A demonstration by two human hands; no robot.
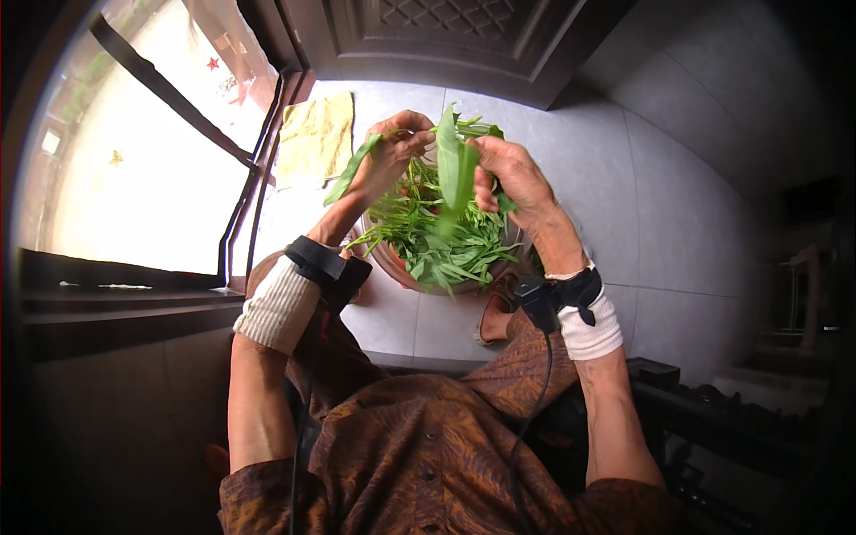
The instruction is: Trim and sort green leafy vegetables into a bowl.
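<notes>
Brown patterned shirt cloth [432, 468] fills the lower middle of the head view, closest to the lens, with matching trousers [517, 370] on the spread legs beyond it. Two bare forearms reach up from the lower edge. Each has a white ribbed cuff and a black strap carrying a small black box, and dark cables run down from the boxes.

The left hand [399, 150] has its thumb and fingertips pinched on a thin stem of a leafy sprig [457, 165]; one long leaf hangs beside that wrist. The right hand [517, 176], just across from it, has its fingers curled on the leafy part; whether both grasp one sprig or several cannot be told. The leaves between them are slightly blurred.

Below the hands, a heap of greens [450, 254] lies in a round basin [390, 266], pale stems mostly toward the left and leaves toward the right and front. The basin stands on the grey tiled floor [580, 116], near a foot [495, 321] on its right. A yellow cloth [314, 138] lies flat to the upper left, near a bright glass pane [134, 178]. A dark panelled door [446, 62] stands at the top.
</notes>
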